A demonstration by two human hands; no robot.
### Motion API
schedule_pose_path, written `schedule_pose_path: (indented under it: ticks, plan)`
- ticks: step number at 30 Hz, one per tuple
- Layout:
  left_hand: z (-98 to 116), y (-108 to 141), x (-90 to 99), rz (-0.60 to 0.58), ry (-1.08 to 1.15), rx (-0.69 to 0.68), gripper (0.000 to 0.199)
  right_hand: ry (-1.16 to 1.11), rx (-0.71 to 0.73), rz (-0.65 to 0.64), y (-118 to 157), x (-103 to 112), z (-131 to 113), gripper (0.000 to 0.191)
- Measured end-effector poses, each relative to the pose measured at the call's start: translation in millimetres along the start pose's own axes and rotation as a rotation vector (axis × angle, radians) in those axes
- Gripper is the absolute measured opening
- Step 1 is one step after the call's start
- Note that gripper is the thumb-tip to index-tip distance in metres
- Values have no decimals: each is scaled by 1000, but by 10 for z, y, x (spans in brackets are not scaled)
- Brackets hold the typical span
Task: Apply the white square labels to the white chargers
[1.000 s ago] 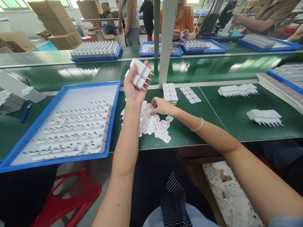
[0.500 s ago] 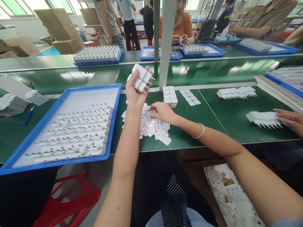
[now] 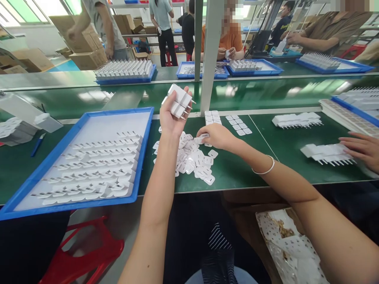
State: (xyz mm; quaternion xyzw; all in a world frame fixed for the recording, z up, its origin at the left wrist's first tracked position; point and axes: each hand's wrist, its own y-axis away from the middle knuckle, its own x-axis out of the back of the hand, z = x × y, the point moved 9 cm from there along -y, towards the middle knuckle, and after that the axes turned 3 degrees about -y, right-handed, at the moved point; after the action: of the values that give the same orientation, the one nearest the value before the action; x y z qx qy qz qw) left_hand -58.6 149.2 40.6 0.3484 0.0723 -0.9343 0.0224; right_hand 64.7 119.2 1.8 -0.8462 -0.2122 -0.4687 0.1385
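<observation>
White plug adapters [image 3: 180,99] with metal pins pointing right are gripped in my left hand [image 3: 172,118], raised above the bench. My right hand [image 3: 219,136], fingers pinched, holds a small white card [image 3: 203,136] at the right side of a loose pile of white cards [image 3: 189,156]. Behind that hand stands a neat stack of cards [image 3: 211,116], partly hidden. More cards [image 3: 238,125] lie in rows to its right. Left of my arm, a blue-rimmed tray [image 3: 141,157] carries several rows of white plug adapters [image 3: 100,161], pins up.
A neighbour's hand [image 3: 363,152] touches a row of white adapters [image 3: 327,153] at the right. A metal post [image 3: 211,59] rises behind the cards. A blue pen [image 3: 37,145] lies left of the tray. Across the green bench are several more trays [image 3: 126,79] and people.
My right hand has moved right from the middle of the pile with a card. My left hand stays nearly in place. Behind, a standing person has shifted left toward the boxes.
</observation>
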Motion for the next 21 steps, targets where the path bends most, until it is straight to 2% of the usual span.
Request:
schedule_pose_path:
  ticks: [4,7,12,16,21]
  plan:
    - [-7,5,-29,-27,44,3,19,15,-6,6,86,100,80,23]
    - [-18,0,-38,-48,38,-1,17,24,20,2,127,138,141,23]
    - [-75,-12,-43,-51,16,9,28,84,96,-101,87,-89,157,25]
    - [-125,-8,-67,-61,2,25,25,99,118,-110,-3,-260,122,30]
    - [-154,-5,-69,-55,-19,47,17,34,130,-97,-29,-183,75,35]
